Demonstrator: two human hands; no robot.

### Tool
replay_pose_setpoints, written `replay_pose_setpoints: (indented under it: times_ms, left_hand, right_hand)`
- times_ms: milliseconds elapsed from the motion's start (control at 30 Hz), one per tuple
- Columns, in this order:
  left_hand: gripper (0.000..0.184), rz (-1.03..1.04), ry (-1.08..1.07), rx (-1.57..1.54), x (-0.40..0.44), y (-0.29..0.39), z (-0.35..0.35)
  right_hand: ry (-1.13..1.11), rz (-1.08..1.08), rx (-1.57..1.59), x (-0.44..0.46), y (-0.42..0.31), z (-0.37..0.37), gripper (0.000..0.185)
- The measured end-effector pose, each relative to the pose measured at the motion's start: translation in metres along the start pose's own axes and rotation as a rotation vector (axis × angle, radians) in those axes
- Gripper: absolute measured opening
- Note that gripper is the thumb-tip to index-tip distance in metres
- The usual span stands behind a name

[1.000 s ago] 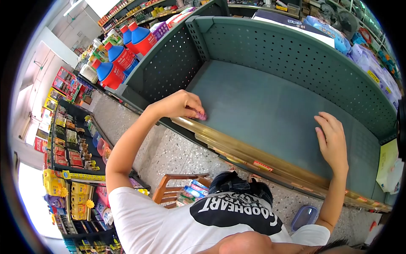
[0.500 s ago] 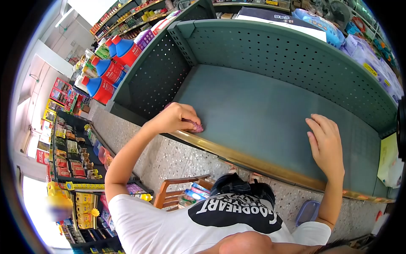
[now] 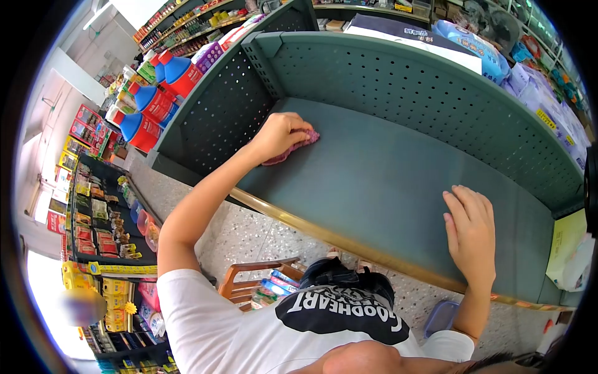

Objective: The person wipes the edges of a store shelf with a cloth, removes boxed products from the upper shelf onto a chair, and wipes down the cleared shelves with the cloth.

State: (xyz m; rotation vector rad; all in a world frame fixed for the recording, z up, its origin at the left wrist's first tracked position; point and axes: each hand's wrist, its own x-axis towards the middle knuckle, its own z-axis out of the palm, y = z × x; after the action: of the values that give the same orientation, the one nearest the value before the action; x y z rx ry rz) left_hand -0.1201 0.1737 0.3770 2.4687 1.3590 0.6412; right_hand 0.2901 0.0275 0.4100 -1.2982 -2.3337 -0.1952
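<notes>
My left hand (image 3: 281,134) is closed on a crumpled pinkish-purple cloth (image 3: 288,153), pressed against the grey-green metal shelf (image 3: 367,181) near its left end. Part of the cloth is hidden under the hand. Toward the right side of the same shelf, my right hand (image 3: 470,234) hovers over or rests on the surface, fingers stretched out and holding nothing; I cannot tell whether it touches.
Perforated panels (image 3: 386,75) wall the shelf at back and left, and a gold-coloured strip (image 3: 324,234) runs along its front edge. Red bottles with blue caps (image 3: 140,131) stand beyond the left panel. A wooden chair (image 3: 249,274) sits below, and a pale green box (image 3: 567,243) is at the right end.
My left hand has moved with the cloth from the front edge toward the back left of the shelf. The right hand has shifted slightly toward the front, and the view has moved a little.
</notes>
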Motion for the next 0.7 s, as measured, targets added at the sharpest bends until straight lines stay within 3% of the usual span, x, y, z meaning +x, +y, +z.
replay_pose_setpoints:
  times_ms: [300, 500, 600, 700]
  left_hand:
    - [0.019, -0.068, 0.151, 0.085, 0.065, -0.034, 0.026]
    - [0.017, 0.017, 0.324, 0.249, 0.07, -0.043, 0.048]
    - [0.015, 0.012, 0.243, 0.144, 0.07, -0.034, 0.044]
    - [0.014, 0.198, 0.166, 0.167, 0.067, -0.024, 0.043]
  right_hand:
    - [0.007, 0.02, -0.007, -0.003, 0.0, -0.001, 0.033]
    - [0.028, 0.012, -0.017, -0.004, 0.002, 0.002, 0.032]
    - [0.034, 0.0, -0.014, -0.003, 0.0, 0.003, 0.031]
    - [0.034, -0.005, -0.005, -0.002, -0.002, 0.003, 0.031]
